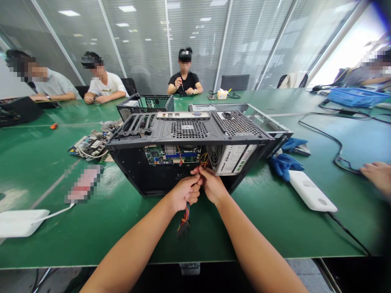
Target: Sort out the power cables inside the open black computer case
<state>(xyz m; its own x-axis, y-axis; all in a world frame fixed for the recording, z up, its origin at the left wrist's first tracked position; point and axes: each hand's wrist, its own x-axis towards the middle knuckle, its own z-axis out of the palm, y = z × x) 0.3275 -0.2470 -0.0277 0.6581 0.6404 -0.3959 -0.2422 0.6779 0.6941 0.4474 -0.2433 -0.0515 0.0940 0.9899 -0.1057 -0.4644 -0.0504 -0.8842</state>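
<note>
A black computer case [126,165] lies on the green table with its open side toward me. Inside it I see a motherboard [159,156] and, at the right, a power supply [235,158] with a white label. My left hand [187,190] is closed around a bundle of coloured power cables [186,213], whose dark connector [183,230] hangs below the fist. My right hand [212,183] pinches the same cables close to the left fingertips, just under the power supply. The hands hide part of the bundle.
Another case stands behind this one. Loose circuit boards [91,144] and a phone [85,183] lie left. At right are blue gloves [287,162], a white power bank [311,189], cables and a blue basket [357,97]. Several people sit around; another person's hand [378,175] shows right.
</note>
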